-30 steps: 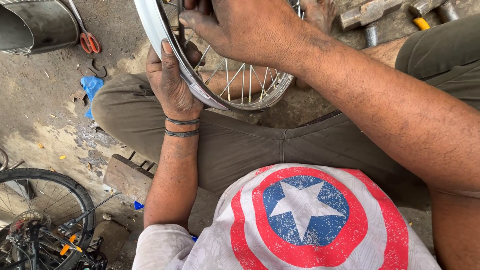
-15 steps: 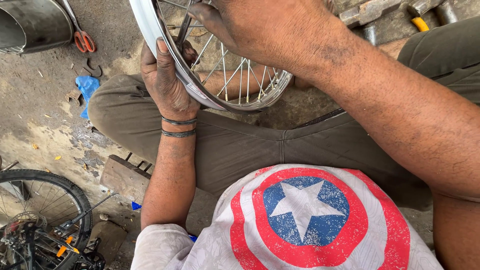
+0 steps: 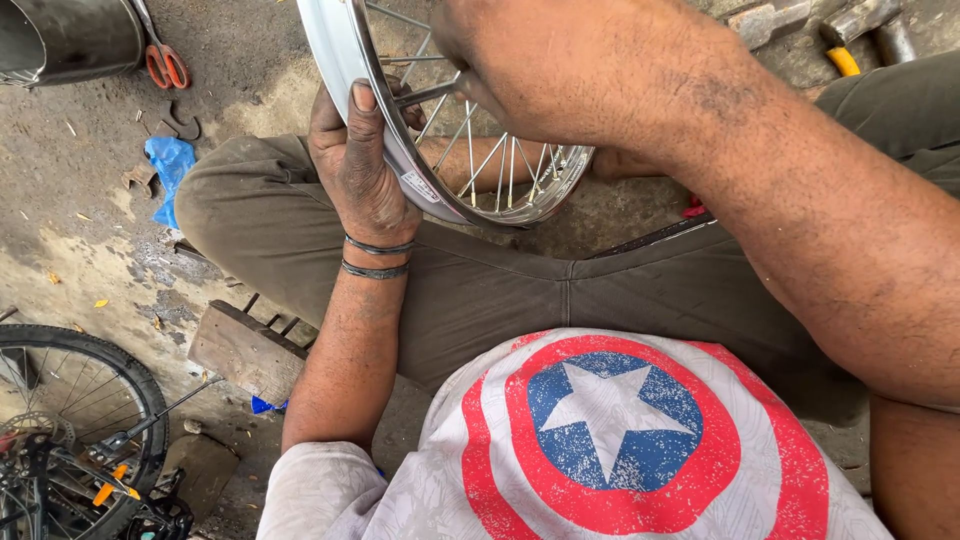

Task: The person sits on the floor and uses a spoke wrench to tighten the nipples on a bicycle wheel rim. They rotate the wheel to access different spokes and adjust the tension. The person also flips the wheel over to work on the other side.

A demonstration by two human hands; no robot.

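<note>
A shiny metal bicycle wheel rim (image 3: pixel 338 60) with thin spokes stands upright over my lap. My left hand (image 3: pixel 358 170) wraps the rim's lower left edge, thumb on top and fingers hooked inside. Two dark bands circle that wrist. My right hand (image 3: pixel 570 70) reaches in from the right, above the spokes, fingers closed around a thin metal tool or spoke (image 3: pixel 425 95) near the rim. What the fingertips pinch is partly hidden. I sit cross-legged in olive trousers (image 3: pixel 480 290).
A wooden block (image 3: pixel 245 350) lies by my left leg. A tyred bicycle wheel (image 3: pixel 70 410) is at bottom left. Orange-handled scissors (image 3: pixel 160 60), a dark metal drum (image 3: pixel 60 35), a blue scrap (image 3: pixel 170 165) and hammers (image 3: pixel 790 20) lie on the dirty concrete floor.
The view has shifted slightly and the rim sits a little lower and closer. My right hand has moved down toward the rim near my left thumb. The left hand keeps its grip.
</note>
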